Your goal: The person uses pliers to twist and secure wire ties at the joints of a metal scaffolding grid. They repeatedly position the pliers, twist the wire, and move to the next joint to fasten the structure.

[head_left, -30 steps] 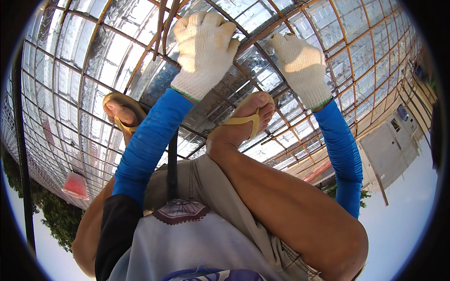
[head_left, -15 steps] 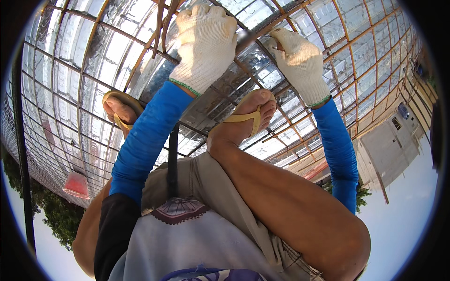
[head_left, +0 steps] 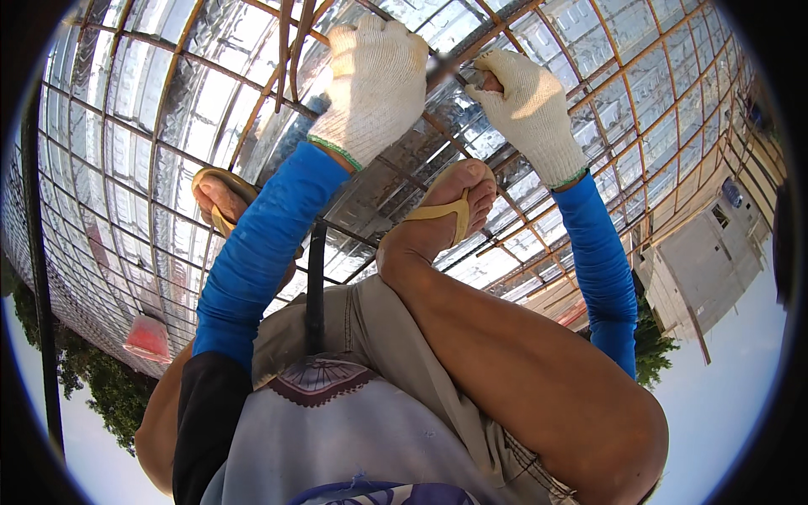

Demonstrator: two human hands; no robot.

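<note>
My left hand [head_left: 377, 88], in a white knit glove with a green cuff, is closed at the grid of rusty rebar [head_left: 635, 114]. Its fingers curl out of sight, so what they grip is hidden. Just left of it, thin rusty rods [head_left: 296, 55] hang down from the top edge. My right hand [head_left: 532, 109], gloved alike, has its fingers curled and thumb drawn in; anything in the pinch cannot be made out. A thicker dark bar [head_left: 492, 34] runs slantwise between the hands. Part of a bare fingertip shows on the right hand.
Shiny ribbed metal decking [head_left: 143, 76] lies beneath the rebar grid. My sandalled feet [head_left: 446, 202] rest on the bars. A red block-like object [head_left: 147, 338] sits at the left. A grey building [head_left: 703, 261] stands at the right, and a black strap [head_left: 315, 286] hangs between my legs.
My right hand has shifted a little left, toward my left hand, and its wrist has turned slightly. My left hand has hardly moved. The whole view has shifted slightly.
</note>
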